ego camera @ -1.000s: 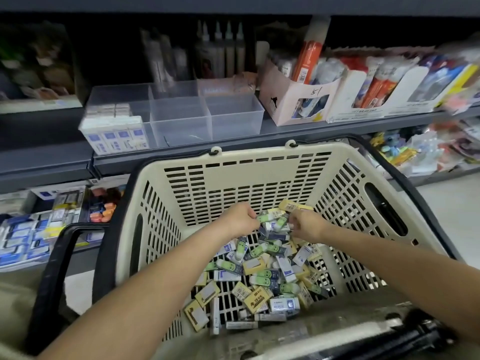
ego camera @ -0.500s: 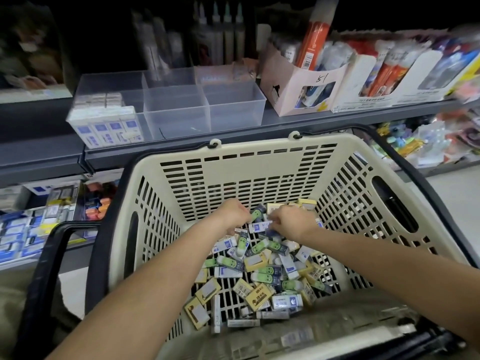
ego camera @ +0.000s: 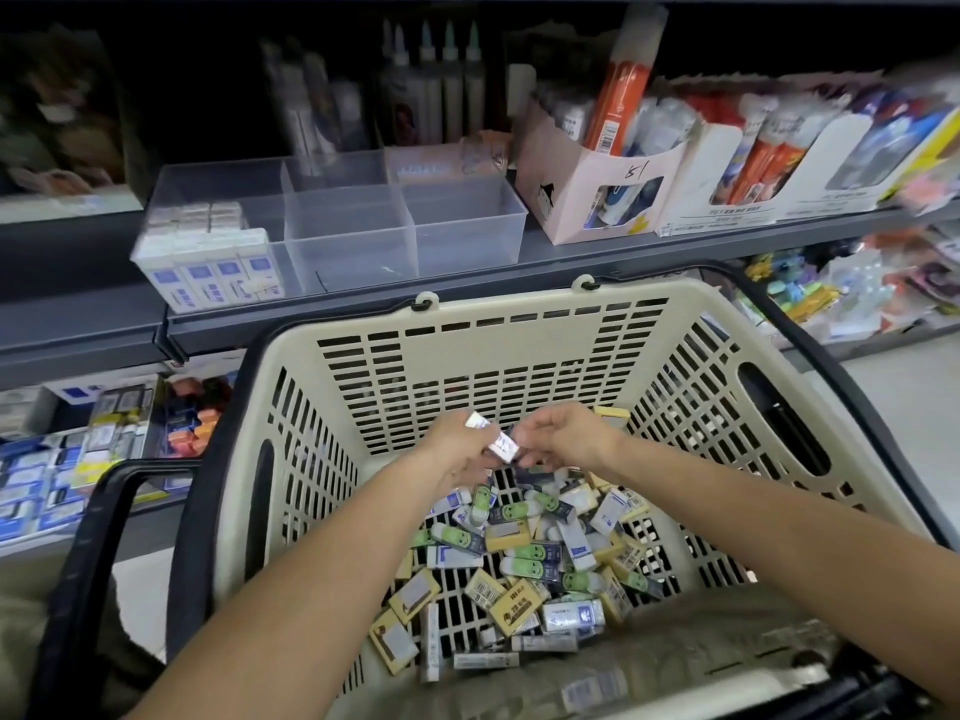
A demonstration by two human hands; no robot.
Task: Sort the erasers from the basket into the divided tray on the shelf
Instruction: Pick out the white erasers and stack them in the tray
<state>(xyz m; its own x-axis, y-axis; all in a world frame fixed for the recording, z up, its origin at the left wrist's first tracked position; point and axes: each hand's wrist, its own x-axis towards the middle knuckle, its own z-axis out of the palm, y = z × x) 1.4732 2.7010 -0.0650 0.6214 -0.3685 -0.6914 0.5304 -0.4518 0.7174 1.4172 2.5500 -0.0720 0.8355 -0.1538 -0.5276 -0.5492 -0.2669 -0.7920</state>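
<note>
A cream plastic basket [ego camera: 483,350] holds a heap of several loose erasers [ego camera: 524,553] in white-blue, green and yellow sleeves. Both hands are raised just above the heap. My left hand [ego camera: 460,449] grips white-and-blue erasers [ego camera: 501,443], one sticking up between the fingers. My right hand [ego camera: 563,436] touches the same bundle at its right end, fingers curled. On the grey shelf behind stands the clear divided tray [ego camera: 467,197]. Its left front compartment holds upright white-blue erasers [ego camera: 213,272]; the middle and right compartments look bare.
Black basket handles [ego camera: 119,491] arch at left and right. A pink cardboard box [ego camera: 587,194] of stationery stands right of the tray, with more display boxes beyond. Glue bottles [ego camera: 447,80] stand behind. A lower shelf [ego camera: 62,459] at left holds boxed erasers.
Both hands have risen out of the heap and come together. A few white-blue erasers now show in my left hand. The view has moved closer to the shelf.
</note>
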